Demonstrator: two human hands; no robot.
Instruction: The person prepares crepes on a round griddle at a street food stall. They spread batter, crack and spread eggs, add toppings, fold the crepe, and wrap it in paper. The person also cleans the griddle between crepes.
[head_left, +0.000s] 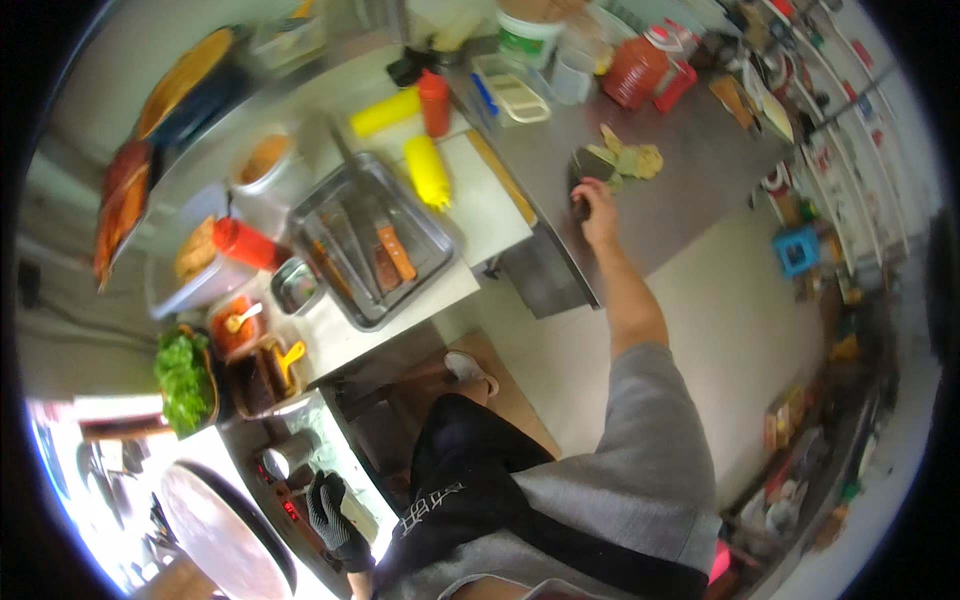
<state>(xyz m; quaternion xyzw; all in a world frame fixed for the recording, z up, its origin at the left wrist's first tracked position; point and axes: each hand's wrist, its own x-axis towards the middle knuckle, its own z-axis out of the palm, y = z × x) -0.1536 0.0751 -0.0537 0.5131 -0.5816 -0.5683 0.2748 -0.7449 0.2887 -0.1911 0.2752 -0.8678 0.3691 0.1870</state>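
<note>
My bare right hand (596, 214) reaches out over a steel table and grips the dark handle of a broad-bladed tool (592, 166), apparently a cleaver, though blur softens its outline. Pale green and yellowish leafy scraps (634, 160) lie against its blade. At lower left, my left hand (330, 517) wears a black and grey knitted glove. It is beside a control panel with red digits (290, 510), close to a round griddle plate (225, 529). Whether its fingers touch the panel or hold anything cannot be made out.
On the white counter, a metal tray (442, 251) holds knives and spatulas. Around it stand yellow squeeze bottles (426, 171), red squeeze bottles (434, 103), sauce tubs (236, 324) and lettuce (182, 379). A red-capped jug (636, 71) is on the steel table (697, 180). Shelving lines the right.
</note>
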